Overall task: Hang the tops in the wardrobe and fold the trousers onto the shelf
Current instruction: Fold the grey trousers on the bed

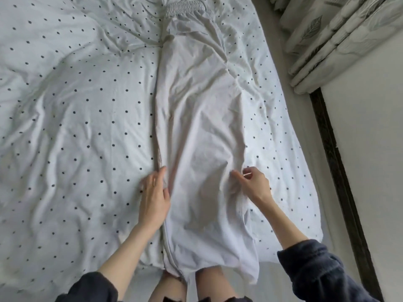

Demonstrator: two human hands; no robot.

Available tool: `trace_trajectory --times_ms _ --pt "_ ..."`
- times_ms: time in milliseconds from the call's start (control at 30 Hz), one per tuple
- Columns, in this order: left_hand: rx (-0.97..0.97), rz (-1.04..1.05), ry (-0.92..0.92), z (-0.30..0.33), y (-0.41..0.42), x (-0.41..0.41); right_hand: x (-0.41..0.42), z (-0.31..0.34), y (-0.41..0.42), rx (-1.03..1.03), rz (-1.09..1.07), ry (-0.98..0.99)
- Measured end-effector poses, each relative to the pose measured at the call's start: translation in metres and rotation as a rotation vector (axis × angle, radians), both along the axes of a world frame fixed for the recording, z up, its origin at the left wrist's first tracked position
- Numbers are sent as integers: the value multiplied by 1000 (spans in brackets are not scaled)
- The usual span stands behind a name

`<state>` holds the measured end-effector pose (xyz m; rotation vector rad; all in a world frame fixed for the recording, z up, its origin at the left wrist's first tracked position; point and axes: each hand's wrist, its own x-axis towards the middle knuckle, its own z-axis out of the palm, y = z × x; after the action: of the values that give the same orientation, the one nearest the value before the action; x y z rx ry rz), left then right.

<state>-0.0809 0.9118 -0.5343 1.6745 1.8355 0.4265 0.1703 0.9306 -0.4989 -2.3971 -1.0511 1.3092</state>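
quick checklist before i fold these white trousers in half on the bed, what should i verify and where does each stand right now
1. Trousers laid out full length on the dotted duvet: ok.
2. Legs stacked one on the other: looks ok, lower layer hidden.
3. Fabric smooth: not ok, creases run through the middle and near the right hand.
4. Left edge straight: ok, left hand rests flat along it.
5. Right edge straight: not ok, bunched where the right hand pinches it.
6. Hems on the bed: not ok, they hang over the near edge.
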Motion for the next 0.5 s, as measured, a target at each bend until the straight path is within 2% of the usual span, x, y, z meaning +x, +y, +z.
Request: trace_trajectory --times_ms 133,200,333,433,500 --pt "-190 118 -226 0 -58 -3 -4 -4 -73 30 -15 -8" --pt "-276 126 -228 -7 -79 -9 -7 -10 -100 3 39 -40" --pt "-320 168 -250 -14 -121 -17 -14 -20 -150 -118 196 -159" --pt "-349 212 -221 -18 -149 -20 -11 -24 -172 -126 179 -222" --pt "-325 235 -201 -25 -165 -23 -5 -28 -186 -127 124 -181"
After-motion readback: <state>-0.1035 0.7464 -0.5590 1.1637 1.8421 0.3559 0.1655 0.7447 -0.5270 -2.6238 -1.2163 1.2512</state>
